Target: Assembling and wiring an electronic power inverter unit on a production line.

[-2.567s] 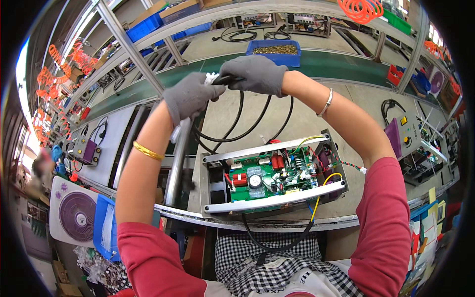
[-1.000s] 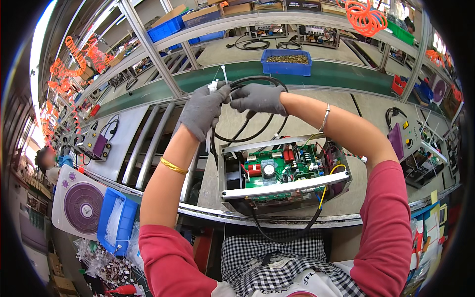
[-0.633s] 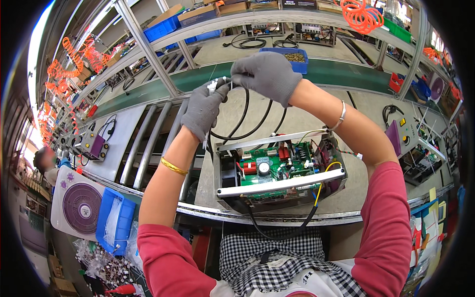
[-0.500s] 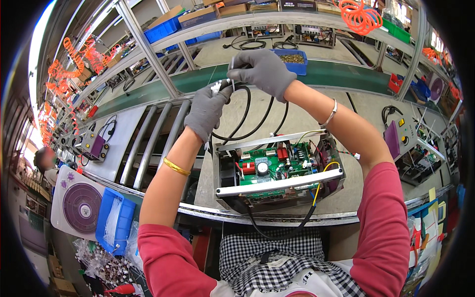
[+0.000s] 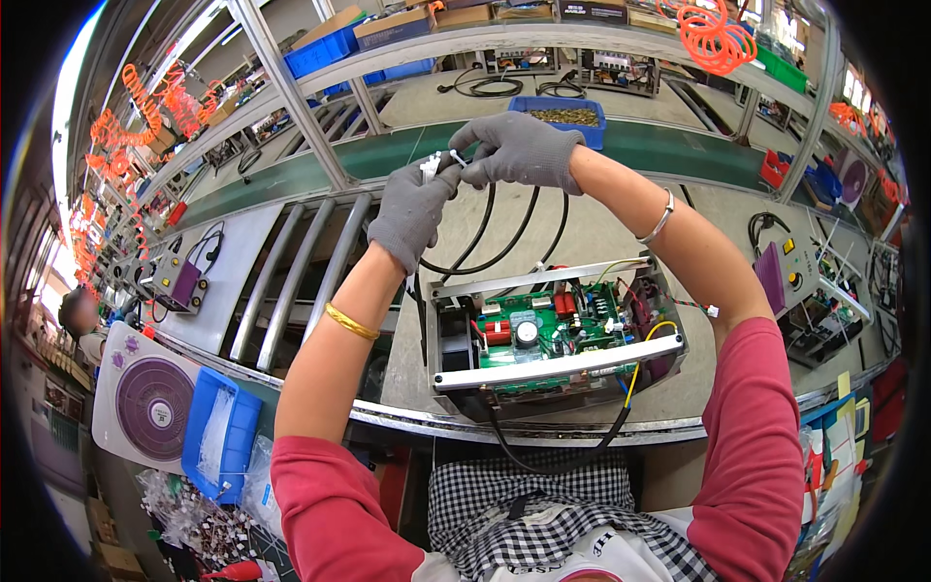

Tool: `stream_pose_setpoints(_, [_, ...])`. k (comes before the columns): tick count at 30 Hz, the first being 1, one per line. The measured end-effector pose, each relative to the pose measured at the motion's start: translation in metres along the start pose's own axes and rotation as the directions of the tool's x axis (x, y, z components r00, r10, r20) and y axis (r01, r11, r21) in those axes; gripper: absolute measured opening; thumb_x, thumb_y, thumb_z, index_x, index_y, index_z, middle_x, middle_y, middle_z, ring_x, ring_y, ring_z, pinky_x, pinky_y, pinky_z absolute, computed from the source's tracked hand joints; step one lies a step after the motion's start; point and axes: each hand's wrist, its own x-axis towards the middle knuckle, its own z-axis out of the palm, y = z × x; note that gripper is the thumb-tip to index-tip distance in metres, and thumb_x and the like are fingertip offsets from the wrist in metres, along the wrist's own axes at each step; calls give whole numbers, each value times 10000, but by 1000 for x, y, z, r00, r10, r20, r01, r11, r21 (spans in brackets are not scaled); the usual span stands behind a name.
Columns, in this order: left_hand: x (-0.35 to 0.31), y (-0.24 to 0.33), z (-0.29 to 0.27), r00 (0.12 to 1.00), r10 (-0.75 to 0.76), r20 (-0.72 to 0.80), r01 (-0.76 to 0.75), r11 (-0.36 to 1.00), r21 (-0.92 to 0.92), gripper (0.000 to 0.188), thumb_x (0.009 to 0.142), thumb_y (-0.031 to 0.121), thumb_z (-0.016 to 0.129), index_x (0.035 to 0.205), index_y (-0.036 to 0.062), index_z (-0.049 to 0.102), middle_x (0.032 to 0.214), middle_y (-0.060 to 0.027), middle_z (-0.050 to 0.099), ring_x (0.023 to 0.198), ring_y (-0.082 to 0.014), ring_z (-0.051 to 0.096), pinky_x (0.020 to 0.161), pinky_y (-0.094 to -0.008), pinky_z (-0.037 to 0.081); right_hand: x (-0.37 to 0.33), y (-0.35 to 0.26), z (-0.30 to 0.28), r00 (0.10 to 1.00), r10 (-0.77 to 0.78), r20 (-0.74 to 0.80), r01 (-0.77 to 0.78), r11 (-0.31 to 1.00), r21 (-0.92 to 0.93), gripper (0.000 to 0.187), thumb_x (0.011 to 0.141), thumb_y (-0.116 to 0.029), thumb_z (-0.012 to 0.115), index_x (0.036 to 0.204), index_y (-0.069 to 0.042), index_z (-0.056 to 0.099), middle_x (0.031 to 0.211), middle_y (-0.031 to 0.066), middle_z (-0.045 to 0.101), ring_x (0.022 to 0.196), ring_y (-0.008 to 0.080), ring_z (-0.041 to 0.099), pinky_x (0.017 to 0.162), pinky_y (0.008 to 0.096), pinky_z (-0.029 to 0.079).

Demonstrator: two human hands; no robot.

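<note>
Both my hands wear grey gloves and meet above the far part of the bench. My left hand [image 5: 409,209] is closed, with a small white piece [image 5: 429,168] sticking out by its thumb. My right hand [image 5: 524,153] pinches a thin white strip [image 5: 458,158], which looks like a cable tie; its far end runs to the left fingertips. A black cable [image 5: 529,218] curves up behind my hands; whether they hold it is hidden. Nearer me lies an open metal-framed unit [image 5: 562,361] with a green circuit board [image 5: 558,330] and red parts inside.
Metal rollers [image 5: 291,281] lie to the left. A blue bin [image 5: 601,131] of small brass-coloured parts stands beyond my hands. Another purple-fronted unit [image 5: 790,267] sits at the right. At lower left are a fan-like panel [image 5: 121,388] and a blue tray [image 5: 242,451].
My right hand has dropped slightly and turned flatter, still beside the left fingertips. My left hand has shifted a little to the right. The thin strip now slants between them.
</note>
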Motion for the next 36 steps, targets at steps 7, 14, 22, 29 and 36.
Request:
stream_pose_setpoints(7, [3, -12, -2, 1000, 24, -4, -24, 997, 80, 235, 1018, 247, 673, 1125, 49, 736, 760, 45, 625, 557, -21, 486, 475, -231, 387, 4, -5, 3, 999, 21, -46, -20, 999, 34, 413, 889, -293, 789, 1204, -33, 726, 869, 37, 757, 801, 108, 660, 704, 280, 508])
stream_pose_setpoints(14, [16, -28, 6, 979, 200, -48, -184, 956, 230, 231, 1022, 243, 680, 1062, 32, 763, 864, 37, 694, 786, -55, 560, 685, -261, 450, 11, 8, 17, 871, -387, -304, 146, 793, -592, 307, 851, -291, 776, 1064, -70, 761, 945, 106, 757, 800, 193, 687, 743, 322, 534])
stream_pose_setpoints(22, [27, -7, -8, 993, -24, 115, 26, 1000, -14, 246, 1022, 234, 665, 1226, 117, 736, 775, 31, 631, 496, -47, 437, 404, -227, 349, -13, 28, -2, 979, -181, -92, 196, 962, 189, 213, 942, -251, 776, 1007, -55, 724, 825, -18, 677, 764, 66, 594, 707, 247, 507])
stream_pose_setpoints(29, [80, -13, 29, 930, 293, 220, -359, 845, 395, 396, 983, 235, 694, 1355, 99, 669, 913, -67, 712, 670, -143, 596, 612, -332, 513, -38, 57, -22, 933, -248, -259, 173, 944, -281, 231, 978, -295, 687, 1068, -86, 725, 903, 30, 703, 809, 103, 635, 715, 293, 544])
stream_pose_setpoints(36, [34, 12, 84, 826, 281, 488, -461, 835, 300, 450, 905, 303, 755, 1265, 40, 687, 928, -152, 724, 826, -234, 653, 812, -364, 519, -109, 68, -41, 950, 117, -289, -72, 984, 161, 337, 1026, -372, 610, 1150, -80, 724, 956, 26, 702, 801, 106, 639, 676, 278, 549])
